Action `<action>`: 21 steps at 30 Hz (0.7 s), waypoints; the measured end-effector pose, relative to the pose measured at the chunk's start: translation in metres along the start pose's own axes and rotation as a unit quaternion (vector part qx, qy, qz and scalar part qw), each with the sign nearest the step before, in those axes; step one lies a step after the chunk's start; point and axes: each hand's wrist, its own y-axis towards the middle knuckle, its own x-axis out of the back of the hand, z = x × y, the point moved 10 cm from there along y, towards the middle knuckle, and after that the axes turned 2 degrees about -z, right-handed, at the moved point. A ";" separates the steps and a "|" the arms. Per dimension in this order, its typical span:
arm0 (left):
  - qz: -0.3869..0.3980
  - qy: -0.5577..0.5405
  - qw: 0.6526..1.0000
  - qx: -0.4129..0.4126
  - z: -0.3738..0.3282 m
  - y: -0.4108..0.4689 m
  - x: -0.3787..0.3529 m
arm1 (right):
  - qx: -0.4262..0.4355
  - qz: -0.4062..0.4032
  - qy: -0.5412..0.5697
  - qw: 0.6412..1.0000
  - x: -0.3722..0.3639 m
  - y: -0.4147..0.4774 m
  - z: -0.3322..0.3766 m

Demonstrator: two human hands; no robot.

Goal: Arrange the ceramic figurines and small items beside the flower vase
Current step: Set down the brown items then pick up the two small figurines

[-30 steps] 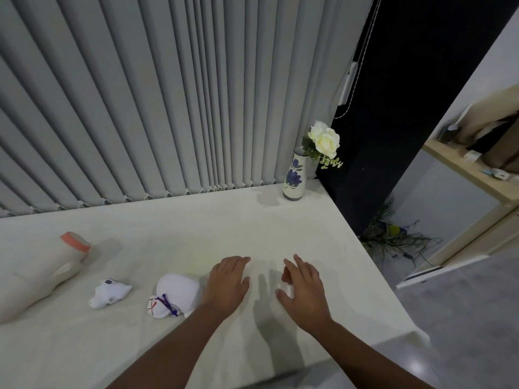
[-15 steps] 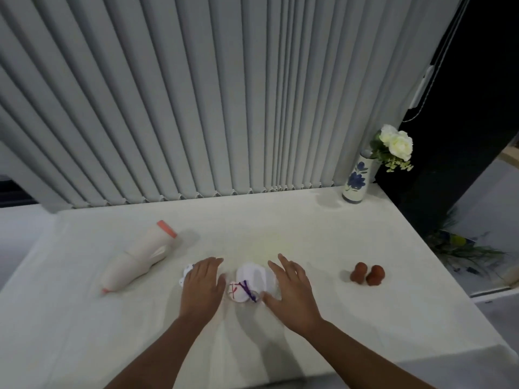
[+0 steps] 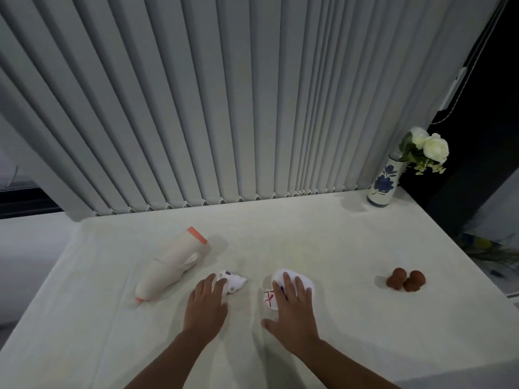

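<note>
My left hand [image 3: 207, 301] lies palm down on the white table [image 3: 309, 234], its fingertips resting on a small white animal figurine [image 3: 236, 282]. My right hand [image 3: 292, 304] is spread flat over a round white figurine with red and purple marks [image 3: 304, 280], thumb splayed out on the table. Neither figurine is lifted. Two small brown figurines [image 3: 405, 279] stand together to the right. A cream bottle-shaped piece with an orange end [image 3: 171, 265] lies on its side at the left. The blue-flowered vase [image 3: 382, 184] with white roses stands at the far right corner.
Grey vertical blinds [image 3: 224, 108] hang right behind the table's back edge. The table's right edge drops off past the brown figurines, with a dark doorway and floor clutter [image 3: 483, 245] beyond. The front edge runs just below my forearms.
The view has swung left and back, bringing the brown figurines into sight. Both hands have moved forward onto the two white figurines, the right hand now covering the round one.
</note>
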 end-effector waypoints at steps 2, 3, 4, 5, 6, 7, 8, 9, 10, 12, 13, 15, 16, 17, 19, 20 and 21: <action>0.001 0.005 1.000 -0.018 -0.002 0.003 -0.002 | 0.008 -0.002 -0.009 1.000 0.000 0.003 0.003; 0.002 0.011 1.000 -0.028 -0.003 0.004 -0.002 | 0.015 -0.007 -0.017 1.000 0.000 0.004 0.005; 0.003 0.017 0.999 -0.039 -0.004 0.005 -0.003 | 0.019 -0.014 -0.028 0.999 0.001 0.006 0.006; 0.004 0.021 0.999 -0.047 -0.005 0.007 -0.004 | 0.023 -0.016 -0.037 0.999 0.003 0.008 0.006; 0.005 0.020 0.998 -0.053 -0.004 0.009 -0.005 | 0.024 -0.017 -0.043 0.999 0.003 0.010 0.006; 0.008 0.015 0.998 -0.054 -0.003 0.011 -0.007 | 0.023 -0.019 -0.048 0.998 0.004 0.013 0.004; 0.011 0.005 0.999 -0.053 0.000 0.013 -0.008 | 0.021 -0.020 -0.052 0.998 0.004 0.016 0.002; 0.015 -0.010 0.998 -0.052 0.001 0.016 -0.009 | 0.019 -0.017 -0.054 0.998 0.004 0.018 -0.001; 0.019 -0.026 0.998 -0.052 0.001 0.018 -0.009 | 0.018 -0.010 -0.058 0.998 0.003 0.020 -0.004; 0.030 -0.054 0.997 -0.051 -0.002 0.023 -0.008 | 0.016 0.005 -0.072 0.997 0.001 0.023 -0.008; 0.033 -0.065 0.996 -0.048 -0.003 0.026 -0.008 | 0.014 0.011 -0.077 0.997 0.000 0.024 -0.009; 0.034 -0.075 0.996 -0.043 -0.004 0.032 -0.007 | 0.012 0.015 -0.087 0.996 0.001 0.026 -0.009; 0.037 -0.073 0.996 -0.042 -0.004 0.034 -0.008 | 0.012 0.014 -0.094 0.995 0.002 0.027 -0.009; 0.039 -0.072 0.996 -0.040 -0.004 0.037 -0.009 | 0.013 0.011 -0.102 0.995 0.003 0.029 -0.009; 0.042 -0.073 0.996 -0.035 -0.003 0.041 -0.010 | 0.017 -0.003 -0.112 0.994 0.006 0.033 -0.007; 0.041 -0.074 0.996 -0.035 -0.003 0.043 -0.011 | 0.018 -0.009 -0.114 0.993 0.009 0.035 -0.007; 0.039 -0.076 0.996 -0.035 -0.003 0.046 -0.010 | 0.016 -0.012 -0.116 0.993 0.011 0.037 -0.006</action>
